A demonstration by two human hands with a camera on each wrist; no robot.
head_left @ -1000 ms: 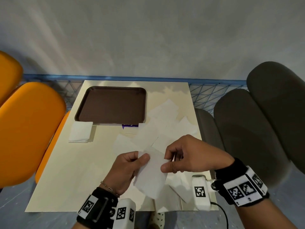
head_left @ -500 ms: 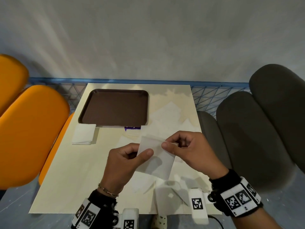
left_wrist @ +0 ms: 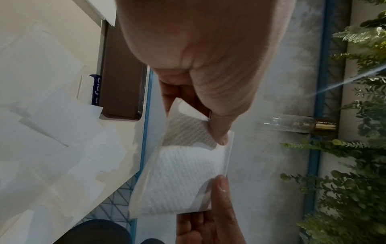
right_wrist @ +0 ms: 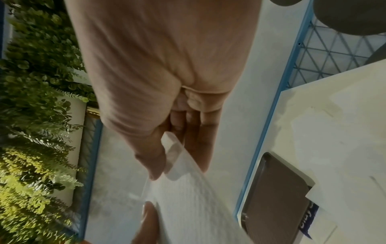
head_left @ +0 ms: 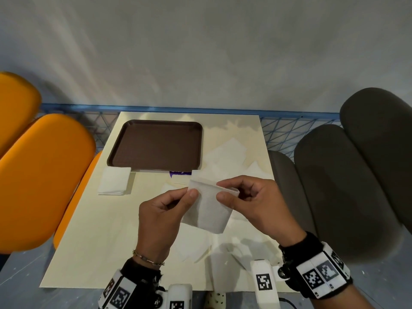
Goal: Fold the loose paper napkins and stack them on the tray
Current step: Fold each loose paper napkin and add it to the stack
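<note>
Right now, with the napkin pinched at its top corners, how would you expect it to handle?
Probably floppy: the napkin hangs and bows below the left hand and right hand. Likely very light, since fingertip pinches carry it. It looks thin and embossed, so a sharp pull might tear it.

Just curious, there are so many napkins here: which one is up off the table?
The napkin pinched by its top corners between the left hand and right hand. The others lie flat on the table.
</note>
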